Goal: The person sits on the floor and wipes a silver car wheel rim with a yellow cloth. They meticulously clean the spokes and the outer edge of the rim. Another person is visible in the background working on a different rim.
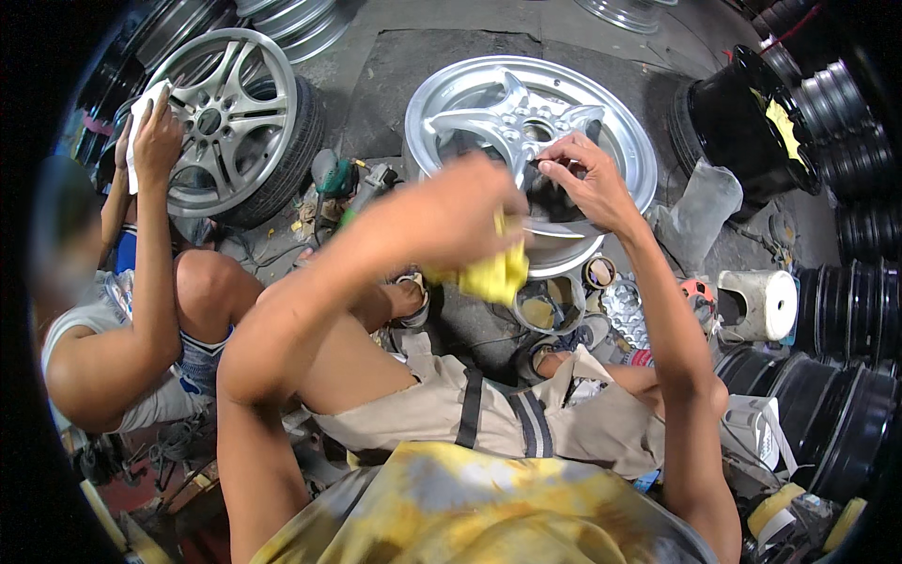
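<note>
Blurred left hand [451, 211] clutches a yellow cloth [493, 273] before the silver wheel rim [620, 132]; right hand [587, 183] pinches dark sandpaper [550, 199] against its spoke.

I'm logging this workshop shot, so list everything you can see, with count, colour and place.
alloy wheel: one, silver, in front of the person
yellow cloth: one, in the left hand
wheel with tyre: one, silver, upper left, wiped by a co-worker's hand
black rims: several, stacked at right
white roll: one, right of the alloy wheel
open tin: one, below the alloy wheel
left hand: gripping the cloth
right hand: fingers on a spoke of the alloy wheel
</note>
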{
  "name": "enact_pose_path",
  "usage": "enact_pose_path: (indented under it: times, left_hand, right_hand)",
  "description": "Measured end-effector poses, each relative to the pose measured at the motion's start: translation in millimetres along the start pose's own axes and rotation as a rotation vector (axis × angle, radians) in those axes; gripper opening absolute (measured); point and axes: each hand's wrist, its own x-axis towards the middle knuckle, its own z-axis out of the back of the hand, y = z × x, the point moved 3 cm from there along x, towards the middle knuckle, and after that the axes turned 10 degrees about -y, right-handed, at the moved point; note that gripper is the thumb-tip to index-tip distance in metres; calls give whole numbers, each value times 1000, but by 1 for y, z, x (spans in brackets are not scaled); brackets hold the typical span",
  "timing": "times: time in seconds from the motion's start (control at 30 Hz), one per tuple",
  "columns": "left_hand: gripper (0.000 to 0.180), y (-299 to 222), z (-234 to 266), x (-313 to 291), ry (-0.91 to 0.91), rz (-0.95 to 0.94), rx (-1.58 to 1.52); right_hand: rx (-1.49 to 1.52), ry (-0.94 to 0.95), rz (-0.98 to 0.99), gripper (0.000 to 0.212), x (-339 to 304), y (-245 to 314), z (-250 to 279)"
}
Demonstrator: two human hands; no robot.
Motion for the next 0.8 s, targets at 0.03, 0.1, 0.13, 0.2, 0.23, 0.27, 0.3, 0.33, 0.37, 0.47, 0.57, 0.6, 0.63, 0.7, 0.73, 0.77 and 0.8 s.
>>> enact_pose_path:
  times: [0.03,0.1,0.13,0.2,0.23,0.27,0.3,0.33,0.37,0.47,0.57,0.6,0.63,0.7,0.73,0.77,0.8]
  left_hand:
    - [29,14,18,10,-148,136,-66]
    - [43,37,39,35,-557,300,-172]
    - [46,53,37,46,-663,322,-285]
    - [46,58,1,62,-517,328,-261]
    - [46,63,-17,67,-447,326,-248]
    - [47,70,-38,66,-362,200,-129]
    - [48,69,-55,62,-274,79,-11]
    - [52,76,-64,59,-284,95,17]
    - [52,75,-61,58,-170,125,-10]
    - [44,82,-39,52,16,154,-109]
    - [36,103,-33,51,134,84,104]
    - [31,104,-28,50,171,197,174]
    - [30,108,-26,50,128,225,189]
    - [30,126,-22,46,39,286,222]
    - [30,134,-24,46,-2,272,224]
    - [31,132,-24,47,12,272,236]
    - [31,130,-24,48,25,272,248]
  right_hand:
    - [123,-44,-104,18,-1,-10,0]
    - [366,-124,-320,21,-1,-26,-2]
    - [436,-143,-418,24,1,-21,-2]
    - [449,-210,-446,24,-1,-25,3]
    - [455,-247,-457,24,0,-28,7]
    - [434,-253,-448,24,1,-30,10]
    - [465,-244,-455,25,1,-29,9]
    - [497,-235,-462,25,1,-28,9]
    - [526,-229,-474,26,-2,-28,9]
    - [582,-112,-489,28,-5,-11,1]
    - [581,-10,-478,28,-7,-11,-4]
    - [549,0,-501,27,-8,-12,-4]
    - [496,33,-498,26,-9,-11,-4]
    - [392,101,-488,23,-9,1,-8]
    - [405,102,-476,25,-6,0,-13]
    - [350,80,-453,26,-5,1,-16]
    - [294,59,-428,26,-4,2,-19]
